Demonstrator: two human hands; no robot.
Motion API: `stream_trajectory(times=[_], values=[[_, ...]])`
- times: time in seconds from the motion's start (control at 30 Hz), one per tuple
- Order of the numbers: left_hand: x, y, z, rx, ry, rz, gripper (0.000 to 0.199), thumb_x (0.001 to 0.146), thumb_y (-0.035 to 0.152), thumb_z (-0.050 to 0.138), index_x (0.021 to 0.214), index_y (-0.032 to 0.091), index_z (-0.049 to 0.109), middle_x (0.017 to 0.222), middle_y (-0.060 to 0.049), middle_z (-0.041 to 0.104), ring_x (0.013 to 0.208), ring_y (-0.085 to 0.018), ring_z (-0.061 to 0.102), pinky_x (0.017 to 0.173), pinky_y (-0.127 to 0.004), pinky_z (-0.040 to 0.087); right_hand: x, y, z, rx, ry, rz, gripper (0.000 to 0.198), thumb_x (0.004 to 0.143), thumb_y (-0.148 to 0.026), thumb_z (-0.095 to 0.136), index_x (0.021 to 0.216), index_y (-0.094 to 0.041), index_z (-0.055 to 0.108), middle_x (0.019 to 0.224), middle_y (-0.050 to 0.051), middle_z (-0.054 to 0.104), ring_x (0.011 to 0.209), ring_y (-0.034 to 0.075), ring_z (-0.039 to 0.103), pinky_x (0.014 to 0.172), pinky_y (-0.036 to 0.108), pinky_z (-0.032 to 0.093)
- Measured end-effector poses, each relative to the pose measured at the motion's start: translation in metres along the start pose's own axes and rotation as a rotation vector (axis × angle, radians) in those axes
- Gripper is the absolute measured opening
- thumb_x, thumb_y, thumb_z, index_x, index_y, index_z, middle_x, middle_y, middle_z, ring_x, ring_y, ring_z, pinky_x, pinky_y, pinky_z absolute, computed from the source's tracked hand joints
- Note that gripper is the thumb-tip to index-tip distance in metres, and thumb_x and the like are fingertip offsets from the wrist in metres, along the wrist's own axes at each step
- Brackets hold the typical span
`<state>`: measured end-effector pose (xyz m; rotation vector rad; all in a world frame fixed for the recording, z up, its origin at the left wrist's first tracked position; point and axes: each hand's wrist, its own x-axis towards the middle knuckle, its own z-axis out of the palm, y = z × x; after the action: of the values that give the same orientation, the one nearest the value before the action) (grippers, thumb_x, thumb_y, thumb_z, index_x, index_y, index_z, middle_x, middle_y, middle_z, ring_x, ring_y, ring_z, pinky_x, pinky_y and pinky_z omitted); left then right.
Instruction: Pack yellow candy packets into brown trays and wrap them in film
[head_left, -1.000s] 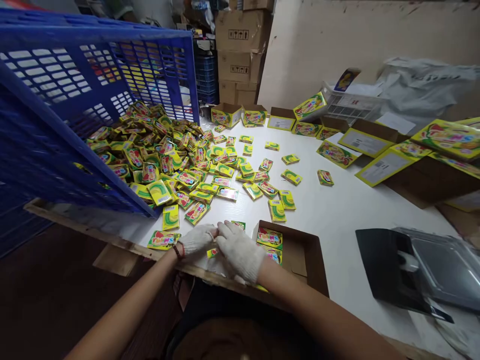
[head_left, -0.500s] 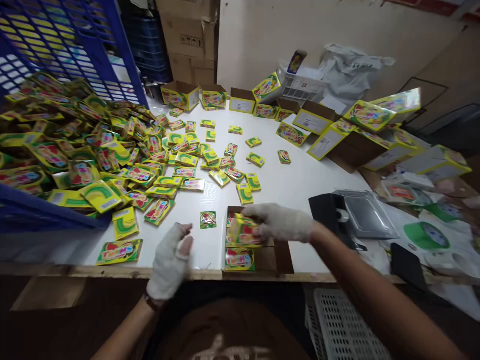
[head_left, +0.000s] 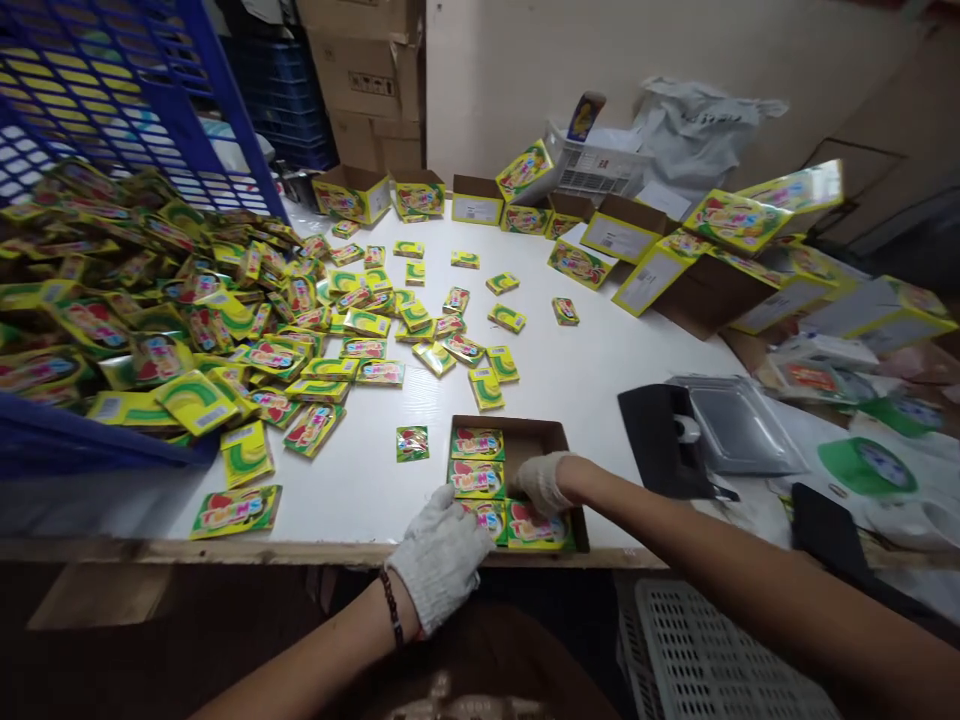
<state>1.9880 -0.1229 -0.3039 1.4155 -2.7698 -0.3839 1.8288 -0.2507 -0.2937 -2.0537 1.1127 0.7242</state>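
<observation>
An open brown-lined carton [head_left: 536, 440] lies at the table's front edge, with several small yellow-green printed boxes [head_left: 478, 480] laid flat inside. My left hand [head_left: 442, 550], in a white knitted glove, grips the carton's near left corner, its fingers over the rim. Down inside the carton's right part is my gloved right hand [head_left: 546, 484]. Its fingers are curled at the top edge of the small printed box [head_left: 536, 525] in the near right spot; the fingertips are partly hidden. A flat shiny printed packet [head_left: 412, 443] rests on the table left of the carton.
A blue crate [head_left: 172, 120] lies tipped at the left, spilling many small boxes [head_left: 315, 380] across the white table [head_left: 585, 370]. Yellow cartons [head_left: 630, 235] line the back. At the right are a black tape dispenser [head_left: 664, 445], a clear plastic tray [head_left: 739, 425] and green tape [head_left: 866, 466].
My right hand has lowered a small printed box into the carton's near right spot. My left hand has moved right, from the table to the carton's near left corner.
</observation>
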Motion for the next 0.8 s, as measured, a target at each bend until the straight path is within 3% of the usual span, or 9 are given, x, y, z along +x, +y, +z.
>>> stream_trajectory(times=[0.1,0.2,0.23,0.3,0.4,0.5,0.63,0.73,0.8], values=[[-0.008,-0.017,-0.004,-0.227,0.267,0.069,0.019,0.090,0.033,0.048,0.096,0.023,0.063,0.095,-0.005,0.066,0.096,-0.021,0.060,0.099,-0.040,0.040,-0.003,0.008,0.015,0.124,0.224,0.030,0.026,0.043,-0.007,0.075,0.044,-0.022,0.053,0.045,-0.004,0.055,0.059,0.021,0.065,0.069,0.032,0.051],[-0.021,-0.065,-0.016,-0.198,0.516,-0.291,0.029,0.093,0.033,0.039,0.109,0.023,0.061,0.108,-0.010,0.064,0.108,-0.022,0.057,0.097,-0.037,0.043,-0.004,0.012,0.025,0.054,0.305,0.051,0.026,0.041,-0.005,0.075,0.054,-0.021,0.059,0.062,0.002,0.067,0.073,0.027,0.069,0.073,0.035,0.050],[-0.027,-0.087,-0.021,-0.107,0.535,-0.511,0.032,0.092,0.033,0.039,0.114,0.021,0.059,0.113,-0.012,0.062,0.112,-0.024,0.055,0.098,-0.039,0.042,-0.005,0.012,0.026,-0.007,0.304,0.051,0.026,0.043,-0.004,0.075,0.058,-0.020,0.061,0.068,0.005,0.069,0.077,0.029,0.070,0.074,0.037,0.050],[-0.043,-0.130,-0.029,0.079,0.362,-0.929,0.041,0.084,0.035,0.049,0.121,0.016,0.055,0.118,-0.017,0.058,0.114,-0.032,0.054,0.096,-0.046,0.042,-0.010,0.010,0.025,-0.110,0.286,0.048,0.025,0.048,-0.004,0.072,0.066,-0.020,0.064,0.077,0.009,0.071,0.082,0.032,0.070,0.074,0.039,0.049],[-0.062,-0.170,-0.030,0.127,0.267,-1.116,0.048,0.076,0.028,0.055,0.120,0.008,0.055,0.115,-0.023,0.056,0.105,-0.039,0.056,0.085,-0.053,0.045,-0.021,0.002,0.016,-0.112,0.311,0.017,0.021,0.056,-0.010,0.072,0.072,-0.021,0.066,0.078,0.008,0.070,0.078,0.031,0.069,0.069,0.038,0.048],[-0.068,-0.160,-0.020,0.104,0.373,-0.991,0.052,0.076,0.024,0.053,0.126,0.011,0.052,0.115,-0.020,0.057,0.107,-0.035,0.055,0.088,-0.048,0.045,-0.027,-0.016,-0.002,-0.064,0.440,-0.083,0.007,0.075,-0.022,0.062,0.082,-0.022,0.065,0.084,0.008,0.069,0.079,0.026,0.066,0.070,0.036,0.047],[-0.059,-0.101,-0.011,0.043,0.527,-0.552,0.057,0.079,0.026,0.051,0.135,0.017,0.046,0.106,-0.013,0.061,0.101,-0.026,0.057,0.090,-0.040,0.046,-0.021,-0.061,-0.027,0.147,0.701,-0.316,0.030,0.086,-0.027,0.050,0.114,-0.019,0.058,0.102,0.009,0.067,0.087,0.020,0.062,0.078,0.033,0.046],[-0.062,-0.080,-0.016,-0.021,0.492,-0.304,0.050,0.084,0.033,0.050,0.132,0.019,0.049,0.111,-0.013,0.061,0.104,-0.026,0.057,0.092,-0.042,0.046,-0.013,-0.099,-0.037,0.118,0.472,-0.373,0.039,0.084,-0.027,0.055,0.121,-0.019,0.058,0.102,0.009,0.068,0.085,0.020,0.063,0.075,0.031,0.045],[-0.081,-0.089,-0.023,-0.084,0.428,-0.400,0.047,0.084,0.038,0.055,0.126,0.018,0.053,0.119,-0.013,0.059,0.112,-0.027,0.055,0.097,-0.041,0.044,-0.010,-0.117,-0.037,-0.025,0.326,-0.352,0.029,0.087,-0.027,0.052,0.112,-0.020,0.064,0.095,0.009,0.070,0.084,0.022,0.063,0.071,0.030,0.042]])
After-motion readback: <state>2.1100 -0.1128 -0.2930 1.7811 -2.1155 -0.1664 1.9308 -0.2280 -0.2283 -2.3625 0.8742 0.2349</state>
